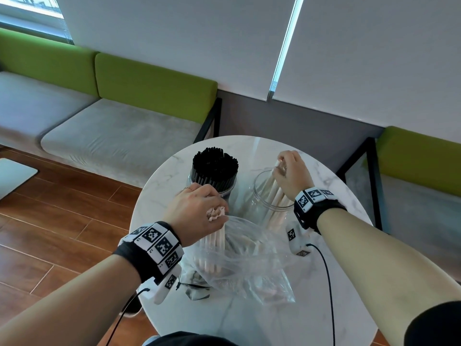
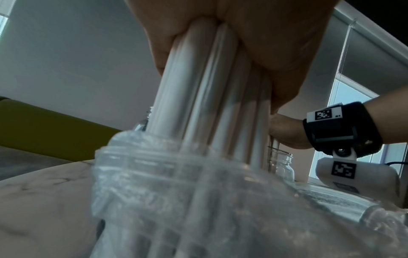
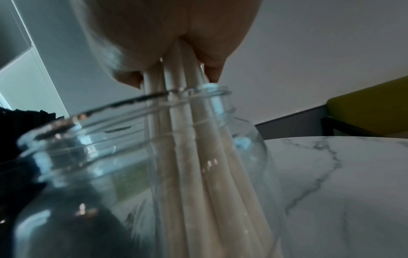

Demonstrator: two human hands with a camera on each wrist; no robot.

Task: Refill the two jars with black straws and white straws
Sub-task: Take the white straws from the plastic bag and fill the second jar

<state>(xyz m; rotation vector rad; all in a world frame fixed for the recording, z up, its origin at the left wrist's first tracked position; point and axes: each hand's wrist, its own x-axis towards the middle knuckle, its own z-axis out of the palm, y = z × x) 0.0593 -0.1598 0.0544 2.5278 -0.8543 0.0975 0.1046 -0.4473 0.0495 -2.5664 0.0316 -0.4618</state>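
Note:
A glass jar [image 1: 225, 189] packed with black straws [image 1: 215, 166] stands at the back left of the round marble table [image 1: 162, 186]. Right of it, a clear jar [image 1: 259, 193] [image 3: 253, 157] holds several white straws [image 1: 275, 196] [image 3: 198, 165] whose lower ends are inside it. My right hand [image 1: 290, 173] [image 3: 167, 43] grips those straws near their tops, above the jar mouth. My left hand [image 1: 199, 213] [image 2: 253, 43] grips a bundle of white straws [image 1: 214, 243] [image 2: 209, 104] that stands upright in a clear plastic bag [image 1: 249, 258] [image 2: 220, 209].
More white straws lie inside the crumpled bag at the table's front. A crumpled plastic bag [image 1: 193, 283] lies at the table's left edge. Cables [image 1: 326, 283] trail from the wrist cameras. A grey and green bench [image 1: 112, 131] stands behind the table; wooden floor [image 1: 62, 208] to the left.

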